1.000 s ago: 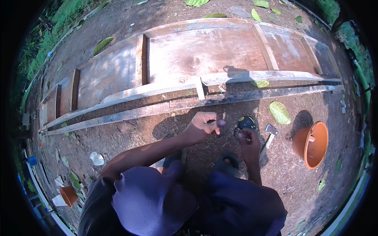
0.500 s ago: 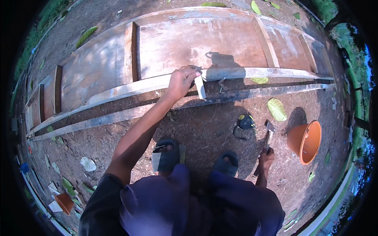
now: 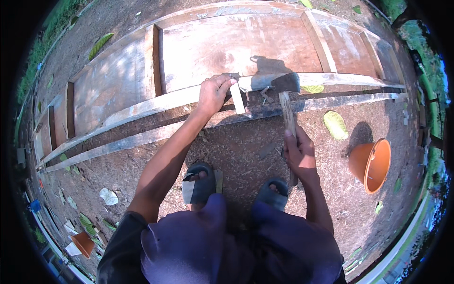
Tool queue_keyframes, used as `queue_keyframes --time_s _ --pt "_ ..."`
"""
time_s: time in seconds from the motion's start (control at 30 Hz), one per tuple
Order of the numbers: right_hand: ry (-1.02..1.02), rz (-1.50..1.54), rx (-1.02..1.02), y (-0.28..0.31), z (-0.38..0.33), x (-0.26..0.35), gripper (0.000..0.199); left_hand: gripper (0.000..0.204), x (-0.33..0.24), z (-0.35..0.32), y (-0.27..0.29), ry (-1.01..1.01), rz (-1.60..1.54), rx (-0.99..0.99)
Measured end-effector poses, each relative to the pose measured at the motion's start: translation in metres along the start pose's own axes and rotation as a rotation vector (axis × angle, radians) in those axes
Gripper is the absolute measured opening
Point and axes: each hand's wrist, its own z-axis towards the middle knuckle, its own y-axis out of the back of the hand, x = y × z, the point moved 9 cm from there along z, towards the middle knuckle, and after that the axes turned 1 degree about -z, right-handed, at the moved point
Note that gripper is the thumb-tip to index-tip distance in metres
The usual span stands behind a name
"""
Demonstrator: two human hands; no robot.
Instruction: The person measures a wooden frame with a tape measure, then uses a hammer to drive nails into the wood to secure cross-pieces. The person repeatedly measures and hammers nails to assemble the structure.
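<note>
My left hand point(image 3: 213, 96) pinches the top of a short pale wood strip point(image 3: 238, 98) against the near beam point(image 3: 177, 97) of a long wooden frame. The strip hangs down across the gap toward a second, lower board point(image 3: 163, 133). In my right hand point(image 3: 301, 154) is a hatchet point(image 3: 289, 116), gripped by its wooden handle. Its broad dark head is up over the near beam, to the right of the strip and apart from it. Between the two lengths of wood, a small bent metal piece point(image 3: 266, 95) shows beside the hatchet head.
Plywood panels point(image 3: 236, 52) with crosspieces fill the frame ahead. An orange bucket point(image 3: 370, 165) lies tipped at the right; another orange container point(image 3: 83, 244) is at lower left. A large leaf point(image 3: 335, 125) lies near the bucket. My sandalled feet point(image 3: 201, 182) stand on bare soil.
My right hand has lifted the hatchet from low beside my leg up and forward to the beam. It now hides the tape measure on the ground. My left hand keeps its pinch.
</note>
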Motion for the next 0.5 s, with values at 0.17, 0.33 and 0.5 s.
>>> queue_keyframes --time_s 0.17,0.33,0.5 --pt "0.241 -0.147 0.076 -0.024 0.023 0.057 0.029 0.023 0.0 0.001 0.0 -0.097 0.041 -0.041" --pt "0.439 -0.298 0.059 -0.042 0.037 0.078 0.028 0.023 -0.014 -0.006 -0.001 -0.204 0.174 -0.054" --pt "0.405 -0.366 0.067 -0.057 0.043 0.072 0.026 0.018 -0.016 -0.006 -0.002 -0.281 0.212 -0.048"
